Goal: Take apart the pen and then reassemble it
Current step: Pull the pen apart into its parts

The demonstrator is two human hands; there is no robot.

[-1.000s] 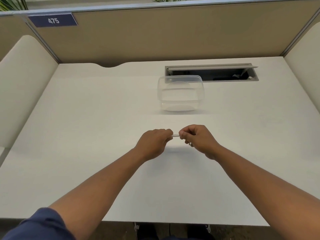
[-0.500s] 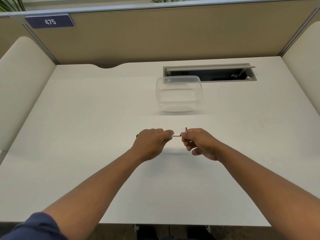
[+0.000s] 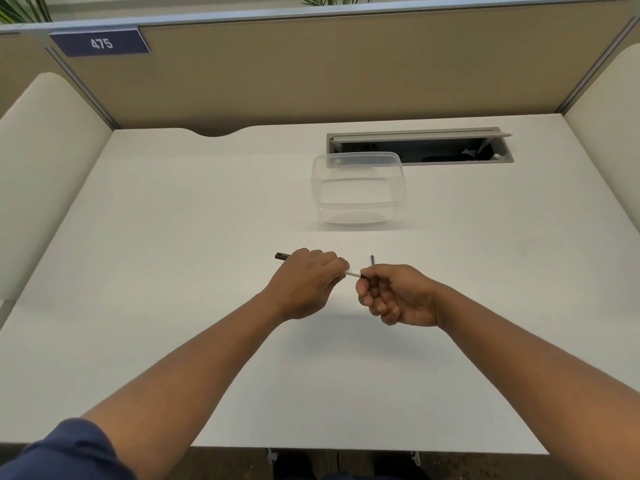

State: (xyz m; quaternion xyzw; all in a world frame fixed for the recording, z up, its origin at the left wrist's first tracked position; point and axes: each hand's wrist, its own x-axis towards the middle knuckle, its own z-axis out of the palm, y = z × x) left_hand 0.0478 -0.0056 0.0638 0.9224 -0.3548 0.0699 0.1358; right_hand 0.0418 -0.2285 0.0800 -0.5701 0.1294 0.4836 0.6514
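White pen (image 3: 354,272) held mid-air over the desk (image 3: 173,237), btwn both hands. Left hand (image 3: 304,282) is fisted round the barrel, dark end poking out its far side. Right hand (image 3: 398,296) pinches the pen's near end w/ thumb & forefinger, other fingers curled; a small dark piece (image 3: 372,260) sticks up from that hand. Clear plastic container (image 3: 358,188) sits farther back, well apart.

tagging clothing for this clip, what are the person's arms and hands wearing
Both forearms are bare, and the left hand and right hand wear no gloves, rings or watch that show. A dark navy blue short sleeve covers the left upper arm; the right upper arm is out of view.
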